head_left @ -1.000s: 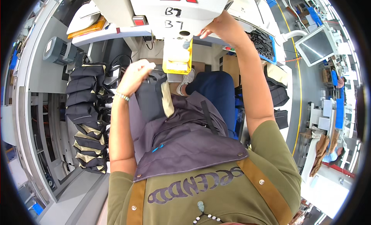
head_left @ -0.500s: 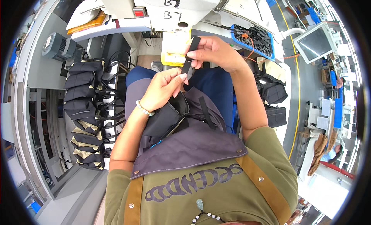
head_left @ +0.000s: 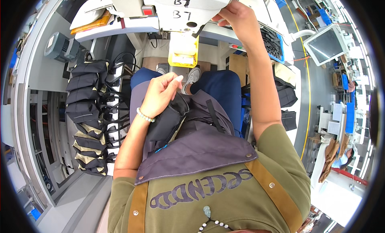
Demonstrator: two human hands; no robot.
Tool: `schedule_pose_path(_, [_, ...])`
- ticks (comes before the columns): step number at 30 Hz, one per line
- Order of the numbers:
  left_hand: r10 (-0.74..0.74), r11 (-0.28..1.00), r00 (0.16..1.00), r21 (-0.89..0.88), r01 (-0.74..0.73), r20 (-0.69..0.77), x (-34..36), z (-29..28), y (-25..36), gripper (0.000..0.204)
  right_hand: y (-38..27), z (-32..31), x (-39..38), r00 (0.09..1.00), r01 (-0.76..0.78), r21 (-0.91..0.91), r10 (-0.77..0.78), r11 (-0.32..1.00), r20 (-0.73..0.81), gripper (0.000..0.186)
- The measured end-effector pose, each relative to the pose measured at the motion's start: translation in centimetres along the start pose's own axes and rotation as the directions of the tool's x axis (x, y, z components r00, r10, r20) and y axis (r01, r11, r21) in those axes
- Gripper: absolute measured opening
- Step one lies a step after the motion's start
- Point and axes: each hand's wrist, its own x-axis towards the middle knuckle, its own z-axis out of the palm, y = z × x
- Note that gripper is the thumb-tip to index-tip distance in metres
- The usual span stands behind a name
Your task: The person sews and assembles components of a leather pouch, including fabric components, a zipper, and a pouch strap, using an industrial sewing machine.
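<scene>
A black bag with a cream panel (head_left: pixel 164 123) lies on my lap, over the purple-grey apron (head_left: pixel 192 159). My left hand (head_left: pixel 160 92) is closed at the top of this bag, its thumb pointing up. Higher up, my right hand (head_left: pixel 236 22) has bent, pinched fingers at the lower right of the white machine head (head_left: pixel 168 4); what they grip is hard to make out. Just below the machine head, a yellow tray (head_left: pixel 183 61) sits above my knees.
Several black-and-cream bags (head_left: pixel 88 104) line my left, beside a grey motor (head_left: pixel 58 48). On my right are more black bags (head_left: pixel 284 94), a blue bin of black parts (head_left: pixel 272 46) and a screen (head_left: pixel 324 44) on an arm. Another person (head_left: pixel 345 157) is at the far right.
Half a second ago both hands met on a black strap over my lap. Since then my right hand has risen rightward to the machine, while my left has shifted slightly left.
</scene>
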Motion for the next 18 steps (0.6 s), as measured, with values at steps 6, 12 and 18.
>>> schedule_pose_path(6, [0.214, 0.905, 0.948, 0.318, -0.283, 0.235, -1.8, -1.4, -0.1, 0.016, 3.1, 1.0, 3.4, 0.998, -0.063, -0.037, 0.063, 0.997, 0.020, 0.026])
schedule_pose_path(12, [0.456, 0.741, 0.879, 0.487, -0.462, 0.138, -2.3, -1.1, -1.6, 0.008, 7.6, 0.1, 5.0, 0.811, 0.580, -0.720, -0.357, 0.381, 0.464, 0.049])
schedule_pose_path(18, [0.441, 0.757, 0.897, 0.554, -0.347, -0.039, -1.8, 0.3, 1.6, 0.031, 6.0, 1.0, 4.1, 0.964, 0.186, -0.389, -0.092, 0.902, 0.248, 0.010])
